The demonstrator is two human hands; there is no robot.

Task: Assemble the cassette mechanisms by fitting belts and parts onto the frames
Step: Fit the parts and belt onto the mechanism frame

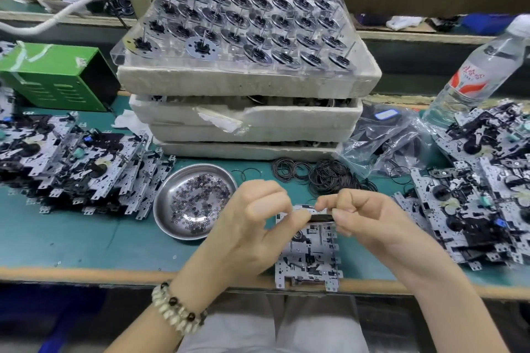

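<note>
A silver cassette frame lies at the table's front edge, between my hands. At the frame's far end sits a dark flywheel disc. My left hand pinches that disc from the left with curled fingers. My right hand pinches it from the right, thumb and forefinger on its rim. A heap of thin black rubber belts lies just beyond my hands. Whether a belt is on the disc is hidden by my fingers.
A steel bowl of small washers sits left of the frame. Stacked foam trays carry a clear tray of flywheels. Piles of mechanisms lie left and more mechanisms right. A water bottle, plastic bags and a green box stand behind.
</note>
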